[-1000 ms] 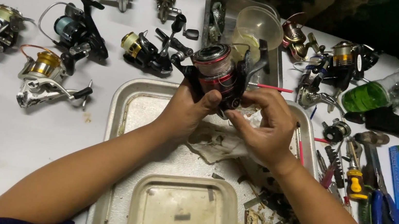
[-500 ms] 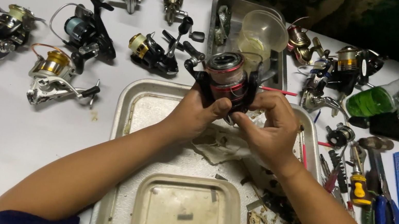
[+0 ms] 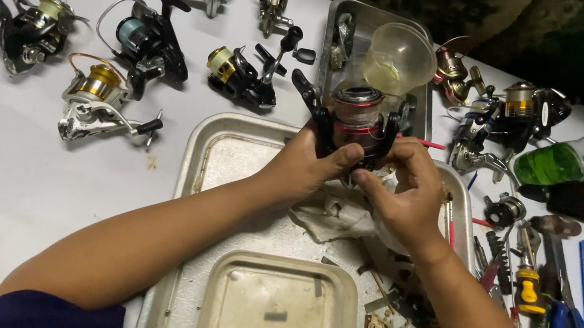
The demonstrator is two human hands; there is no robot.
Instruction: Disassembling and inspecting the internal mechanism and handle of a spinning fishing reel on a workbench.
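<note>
Crowded table [image 3: 16, 178], both hands on black-red reel [image 3: 355, 120] over tray edge [image 3: 191, 150].

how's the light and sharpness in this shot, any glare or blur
Head view: bright overhead light, mild glare on the metal tray and white table; black-and-red reel and both hands sharp; top right corner falls into dark shadow.
</note>
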